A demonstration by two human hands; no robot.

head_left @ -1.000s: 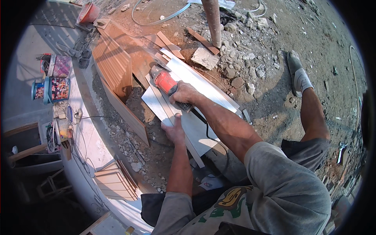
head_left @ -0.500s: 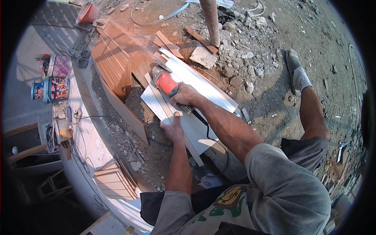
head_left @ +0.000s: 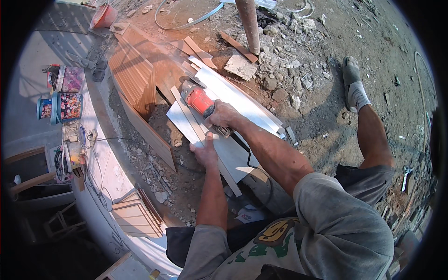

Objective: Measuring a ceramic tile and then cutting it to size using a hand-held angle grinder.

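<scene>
My right hand point(head_left: 223, 115) is wrapped round the rear body of a red angle grinder point(head_left: 199, 100). The grinder's cutting disc point(head_left: 192, 80) is at the far end of a stack of flat white boards or tiles point(head_left: 240, 156). Along the near-left side of the stack lies a long narrow light strip point(head_left: 227, 177). My left hand point(head_left: 204, 152) grips this strip below the grinder, thumb on top and fingers at its left edge. The underside of the strip and the disc's exact contact with the material are hidden.
Reddish-brown ribbed tiles point(head_left: 133, 77) stand stacked at the left, with more tiles point(head_left: 137, 217) lower down. Two buckets point(head_left: 69, 106) sit on the pale ledge. A post point(head_left: 248, 28) rises beyond the boards among rubble point(head_left: 280, 81). The grinder's black cord point(head_left: 249, 156) curves under my right forearm.
The picture has shifted very slightly. Both hands keep their holds, and the grinder stays at nearly the same spot over the boards.
</scene>
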